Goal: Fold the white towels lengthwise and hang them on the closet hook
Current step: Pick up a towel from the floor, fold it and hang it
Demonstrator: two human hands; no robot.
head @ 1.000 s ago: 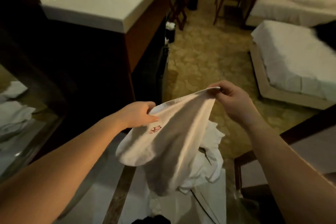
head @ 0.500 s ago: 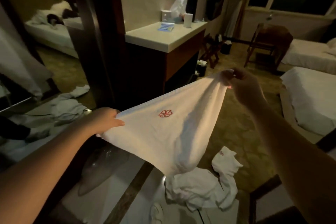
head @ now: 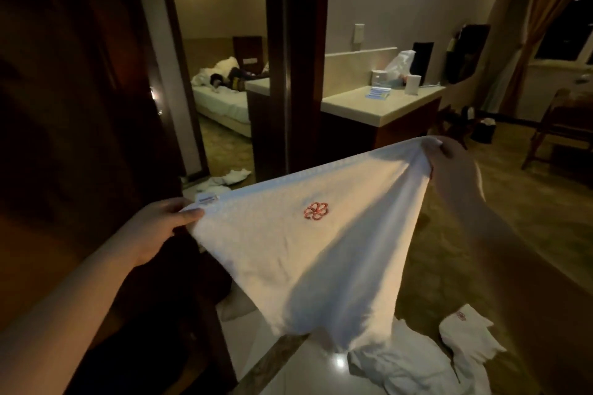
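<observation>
A white towel [head: 298, 253] with a red flower emblem hangs stretched between my two hands at chest height. My left hand [head: 157, 228] pinches its near left corner, beside a small label. My right hand [head: 449, 167] grips the far right corner, higher up, with the cloth bunched in its fingers. The towel's lower part sags in a loose fold. More white towels [head: 414, 362] lie crumpled on the floor below, at the lower right. No closet hook shows in this view.
A dark wooden door or closet panel [head: 73, 106] fills the left. A mirror [head: 221, 74] behind it reflects a bed. A counter [head: 378, 102] with small items stands ahead, a wooden chair [head: 558, 131] at the right. The patterned floor spreads to the right.
My view has risen and turned left, away from the floor. The towel has been spread wider and lifted, so its emblem now faces me flat.
</observation>
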